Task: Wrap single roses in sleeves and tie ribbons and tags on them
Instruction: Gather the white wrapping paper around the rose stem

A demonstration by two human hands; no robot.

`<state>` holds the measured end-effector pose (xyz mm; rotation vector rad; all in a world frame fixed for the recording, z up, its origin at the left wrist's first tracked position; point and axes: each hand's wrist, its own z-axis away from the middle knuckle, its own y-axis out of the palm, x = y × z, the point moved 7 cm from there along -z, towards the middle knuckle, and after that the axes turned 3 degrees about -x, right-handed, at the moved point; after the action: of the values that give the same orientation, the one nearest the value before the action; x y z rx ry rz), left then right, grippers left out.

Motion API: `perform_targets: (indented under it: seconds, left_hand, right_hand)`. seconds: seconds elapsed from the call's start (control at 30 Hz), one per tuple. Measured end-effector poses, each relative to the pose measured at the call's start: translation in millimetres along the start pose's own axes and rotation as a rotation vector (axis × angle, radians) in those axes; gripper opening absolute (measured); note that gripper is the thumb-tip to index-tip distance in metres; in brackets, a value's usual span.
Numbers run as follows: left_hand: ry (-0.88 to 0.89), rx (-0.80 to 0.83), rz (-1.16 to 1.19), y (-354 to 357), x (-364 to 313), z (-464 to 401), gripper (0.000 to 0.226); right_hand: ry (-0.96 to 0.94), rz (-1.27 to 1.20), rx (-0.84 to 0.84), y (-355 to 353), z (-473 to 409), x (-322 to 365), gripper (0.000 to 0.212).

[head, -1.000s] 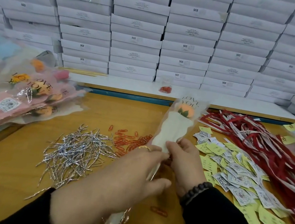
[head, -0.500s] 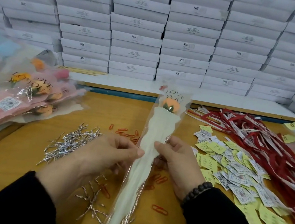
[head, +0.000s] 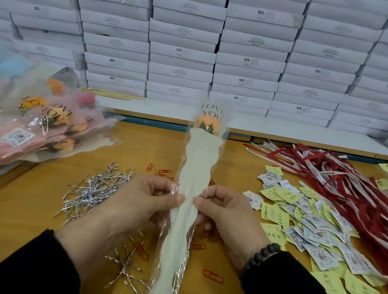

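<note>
Pinching the sleeved rose point(head: 190, 195) mid-length, my left hand point(head: 129, 208) and right hand point(head: 230, 221) hold it above the counter point(head: 20, 218), fingers curled.

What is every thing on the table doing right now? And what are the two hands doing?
sleeved rose: held up off the table, bloom on top, no ribbon or tag on it
left hand: pinches the sleeve
right hand: pinches the sleeve
silver twist ties: loose heap
red ribbons: tangled pile
paper tags: scattered
wrapped roses: stacked lying down
white boxes: closed, stacked
</note>
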<state>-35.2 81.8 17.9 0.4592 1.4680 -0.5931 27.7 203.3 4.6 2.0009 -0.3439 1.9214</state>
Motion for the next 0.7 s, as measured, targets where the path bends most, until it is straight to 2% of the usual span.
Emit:
perform_targets:
  seconds: [0.17, 0.4, 0.53, 0.7]
  left_hand:
    - [-0.003, -0.020, 0.067, -3.1, 4.6, -2.4, 0.017]
    - [-0.019, -0.082, 0.147, -6.0, 8.2, -5.9, 0.002]
    - [-0.022, -0.092, 0.138, -4.2, 10.4, -6.9, 0.007]
    - [-0.019, -0.085, 0.122, -3.0, 10.7, -7.1, 0.010]
  right_hand:
    - [-0.043, -0.017, -0.019, -1.3, 1.1, 3.1, 0.014]
    - [-0.062, 0.014, 0.000, 0.5, 2.8, 4.7, 0.017]
    - [-0.075, 0.033, 0.010, 2.3, 3.5, 5.0, 0.011]
    - [-0.093, 0.052, -0.007, 2.6, 4.4, 4.9, 0.014]
